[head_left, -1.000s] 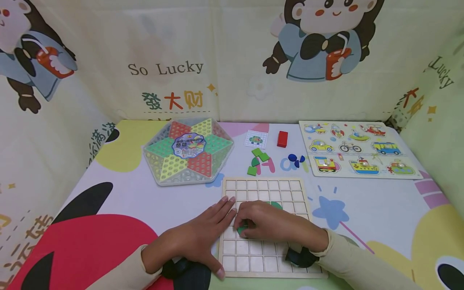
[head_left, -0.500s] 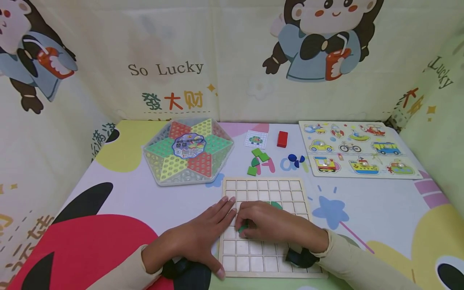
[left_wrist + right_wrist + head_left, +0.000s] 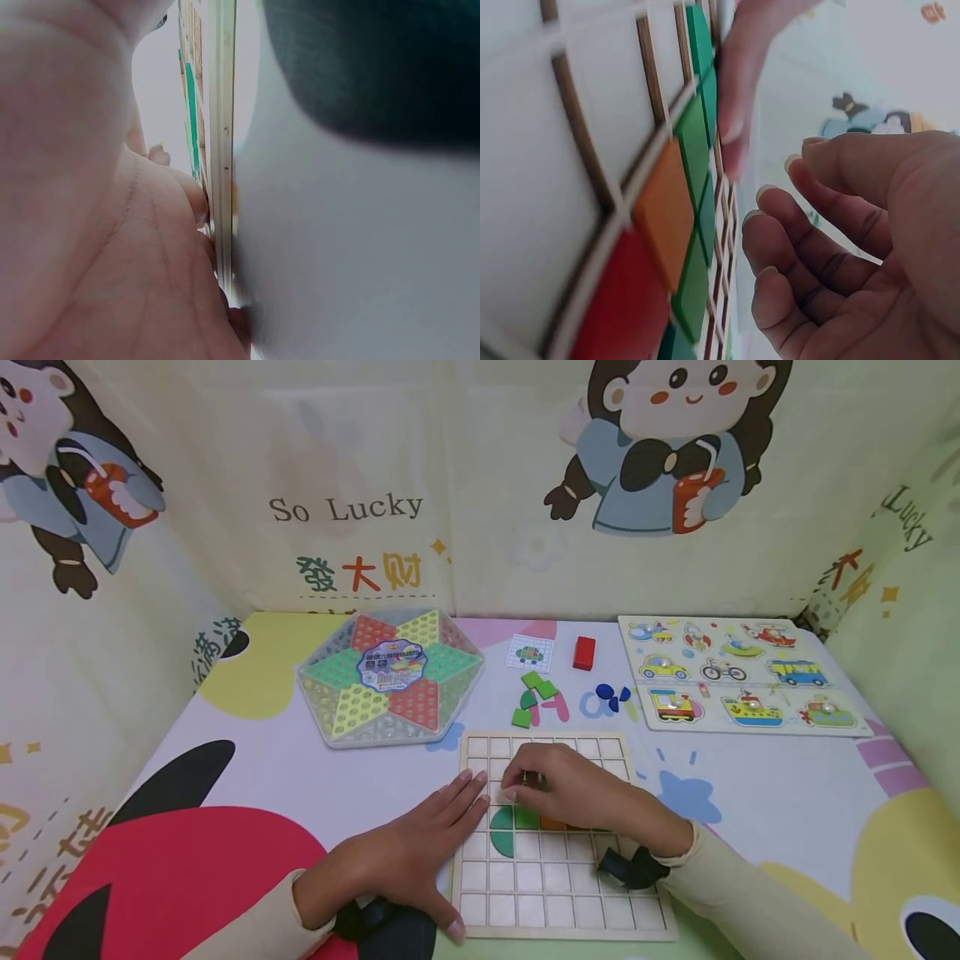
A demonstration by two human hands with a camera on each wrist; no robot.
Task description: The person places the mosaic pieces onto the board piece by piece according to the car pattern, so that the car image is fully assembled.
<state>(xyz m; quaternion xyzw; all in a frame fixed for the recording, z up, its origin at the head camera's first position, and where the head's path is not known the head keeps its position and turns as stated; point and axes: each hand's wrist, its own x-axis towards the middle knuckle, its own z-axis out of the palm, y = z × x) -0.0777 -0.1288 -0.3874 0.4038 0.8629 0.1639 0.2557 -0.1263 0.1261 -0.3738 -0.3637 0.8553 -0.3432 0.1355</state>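
A wooden grid board (image 3: 570,910) lies in front of me. My left hand (image 3: 408,843) rests along its left edge, fingers straight and fingertips on the frame. Above the board is my right hand (image 3: 588,789), its fingers loosely bent, with a gap between thumb and fingertips and nothing held in the right wrist view. Set in the grid beneath it are green quarter-circle pieces (image 3: 502,842), a green square (image 3: 527,817) and an orange square (image 3: 665,214). A red piece (image 3: 622,300) adjoins the orange one. In the head view, the right hand hides part of this row.
Behind the board lie loose green pieces (image 3: 532,680), dark blue pieces (image 3: 603,692), a small pattern card (image 3: 529,653) and a red block (image 3: 584,653). A hexagonal boxed game (image 3: 390,693) stands back left, a vehicle peg puzzle (image 3: 708,710) back right.
My right hand has let go of the green quarter-circle piece at the grid's left and moved up and slightly right, uncovering it. The left hand stays in place.
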